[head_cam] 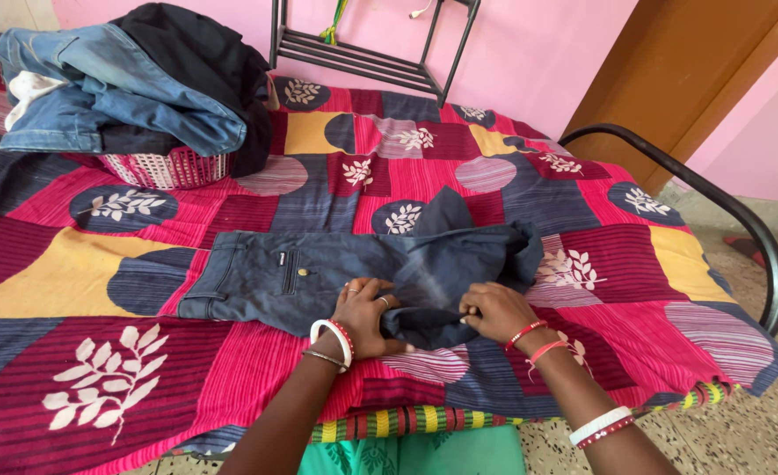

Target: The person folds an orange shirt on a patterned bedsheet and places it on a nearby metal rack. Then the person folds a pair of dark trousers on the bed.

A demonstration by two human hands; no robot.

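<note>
Dark blue trousers [336, 273] lie flat across the patterned bedspread [99, 264], waistband to the left, legs bunched to the right. Left hand [364, 310] presses down on the cloth, fingers curled. Right hand [492, 312] pinches a fold of the leg. Best to keep the left palm anchoring while pulling the fold taut, edges aligned. Laundry basket [165, 167] heaped with jeans [116, 88] sits well apart.

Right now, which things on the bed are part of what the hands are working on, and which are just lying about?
In hand:
dark grey trousers
left hand pressing them flat
right hand pinching a fold

Lying about:
pink laundry basket
blue jeans heaped on it
black garment
metal rack
patterned bedspread
</note>
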